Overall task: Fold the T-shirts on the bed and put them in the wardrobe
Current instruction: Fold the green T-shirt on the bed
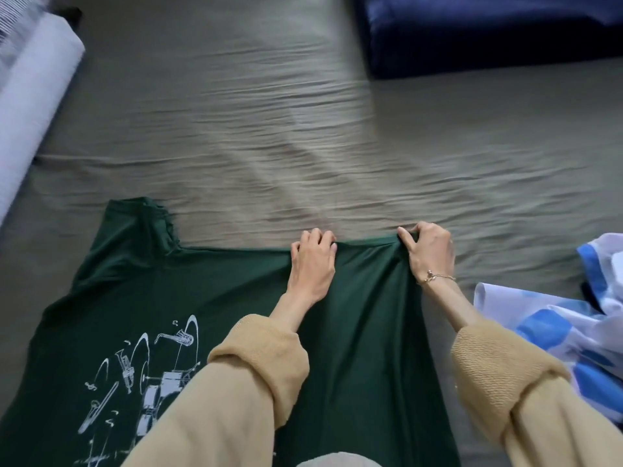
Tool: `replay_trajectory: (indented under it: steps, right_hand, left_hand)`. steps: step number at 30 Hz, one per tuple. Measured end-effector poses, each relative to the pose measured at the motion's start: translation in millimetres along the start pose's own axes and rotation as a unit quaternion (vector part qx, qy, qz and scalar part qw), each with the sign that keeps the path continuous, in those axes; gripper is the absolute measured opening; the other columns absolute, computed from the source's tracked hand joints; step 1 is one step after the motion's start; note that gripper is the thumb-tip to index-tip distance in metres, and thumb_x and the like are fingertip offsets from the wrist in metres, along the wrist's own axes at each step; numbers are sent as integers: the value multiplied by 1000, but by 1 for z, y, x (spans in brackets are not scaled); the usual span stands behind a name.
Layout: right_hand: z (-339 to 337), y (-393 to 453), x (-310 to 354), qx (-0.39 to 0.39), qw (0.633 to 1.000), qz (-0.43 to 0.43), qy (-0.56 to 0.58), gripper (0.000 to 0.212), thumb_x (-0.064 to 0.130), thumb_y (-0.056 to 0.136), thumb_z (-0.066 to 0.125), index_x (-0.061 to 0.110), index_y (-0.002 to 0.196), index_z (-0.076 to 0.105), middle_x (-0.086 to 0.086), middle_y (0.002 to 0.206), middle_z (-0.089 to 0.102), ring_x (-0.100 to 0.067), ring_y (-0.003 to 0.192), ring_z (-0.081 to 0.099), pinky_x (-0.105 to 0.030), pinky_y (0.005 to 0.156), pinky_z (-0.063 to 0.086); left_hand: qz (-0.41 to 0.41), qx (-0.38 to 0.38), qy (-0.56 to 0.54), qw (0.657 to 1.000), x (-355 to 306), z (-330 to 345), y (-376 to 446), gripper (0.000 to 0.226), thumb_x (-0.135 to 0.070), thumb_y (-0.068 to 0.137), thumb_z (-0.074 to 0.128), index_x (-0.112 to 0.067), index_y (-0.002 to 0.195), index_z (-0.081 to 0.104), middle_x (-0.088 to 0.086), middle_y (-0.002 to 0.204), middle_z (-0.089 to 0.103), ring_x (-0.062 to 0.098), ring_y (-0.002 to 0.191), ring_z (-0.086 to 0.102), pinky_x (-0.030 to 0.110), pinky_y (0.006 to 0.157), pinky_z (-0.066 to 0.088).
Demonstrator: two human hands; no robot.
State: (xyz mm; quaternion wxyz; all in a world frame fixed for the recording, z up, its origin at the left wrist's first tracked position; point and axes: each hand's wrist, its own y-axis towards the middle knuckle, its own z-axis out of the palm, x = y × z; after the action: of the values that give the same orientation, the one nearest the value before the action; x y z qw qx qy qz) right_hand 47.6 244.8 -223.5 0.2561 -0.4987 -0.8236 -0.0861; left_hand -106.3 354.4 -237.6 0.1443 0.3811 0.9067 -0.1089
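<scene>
I see the green T-shirt (209,298) spread flat on the bed (269,129), white print up. My left hand (312,261) pinches its far edge with curled fingers, and my right hand (428,251) grips the same edge at the corner. A blue-and-white cloth (573,325) lies just right of it.

We see the T-shirt (236,298) lying on the bed (303,146), our left hand (312,261) and right hand (428,251) at its far edge. A pillow (488,32) lies beyond, crumpled fabric (556,318) to the right.
</scene>
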Motion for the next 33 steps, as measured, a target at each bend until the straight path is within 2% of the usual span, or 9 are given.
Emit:
replay_trajectory:
  steps: [6, 10, 13, 16, 20, 23, 26, 31, 33]
  right_hand:
    - [-2, -19, 6, 26, 1000, -1, 15, 42, 40, 82, 62, 12, 113, 54, -6, 114, 54, -25, 115, 48, -36, 86, 41]
    - [-1, -25, -2, 98, 993, -54, -34, 37, 31, 87, 61, 7, 115, 55, -13, 115, 53, -28, 115, 44, -36, 89, 38]
    - [-5, -24, -2, 86, 977, -47, 188, 23, 13, 91, 59, -4, 105, 53, -14, 97, 59, -22, 91, 52, -24, 75, 34]
    - [-8, -25, -7, 143, 945, 9, 293, 36, 23, 87, 66, -2, 110, 53, -3, 99, 61, -15, 93, 56, -22, 79, 40]
    - [-8, -25, -17, 300, 910, 40, 282, 41, 26, 77, 76, 9, 113, 64, -5, 111, 69, -15, 105, 62, -36, 98, 47]
    - [-13, -28, -26, 339, 877, 51, 337, 34, 15, 87, 66, -2, 116, 61, -9, 104, 68, -18, 97, 62, -33, 90, 48]
    - [-24, -34, -36, 435, 849, 36, 297, 27, 19, 80, 74, 12, 105, 65, 3, 91, 72, -8, 83, 67, -19, 69, 52]
    - [-39, -39, -44, 491, 840, 35, 227, 33, 18, 81, 72, 3, 109, 64, -8, 107, 70, -22, 102, 65, -32, 93, 50]
    - [-43, -41, -49, 501, 836, 28, 221, 26, 17, 82, 71, 4, 105, 66, -5, 102, 71, -17, 96, 66, -28, 89, 50]
  left_hand:
    - [8, -30, 14, 999, -7, 4, -10, 28, -36, 100, 37, -24, 121, 49, -3, 120, 45, 16, 115, 38, 30, 100, 22]
    - [66, 17, 4, 998, -24, 5, -4, 31, -41, 99, 39, -20, 116, 53, 0, 112, 49, 19, 111, 39, 32, 94, 26]
    - [84, 32, -33, 995, -42, 6, 3, 27, -32, 102, 35, -14, 109, 53, 3, 105, 54, 23, 106, 45, 34, 87, 32]
    - [44, 21, -114, 992, -44, 6, 5, 26, -27, 103, 35, -8, 101, 52, 9, 98, 55, 27, 100, 48, 37, 83, 35]
    - [47, 58, -119, 990, -46, 9, 6, 30, -39, 101, 36, -15, 101, 55, 1, 98, 57, 19, 101, 48, 34, 81, 27]
    - [77, 83, -96, 989, -59, 14, 11, 31, -37, 101, 37, -16, 106, 59, 0, 98, 58, 19, 104, 50, 35, 82, 26]
    - [52, 72, -122, 989, -70, 17, 16, 28, -31, 103, 34, -15, 112, 55, 3, 104, 60, 22, 107, 50, 36, 82, 24]
    - [39, 62, -117, 990, -76, 17, 20, 31, -31, 102, 36, -14, 119, 56, 7, 106, 54, 23, 108, 45, 37, 84, 29]
    - [29, 39, -111, 993, -77, 19, 20, 30, -30, 101, 39, -12, 114, 58, 8, 103, 51, 24, 106, 43, 37, 84, 31]
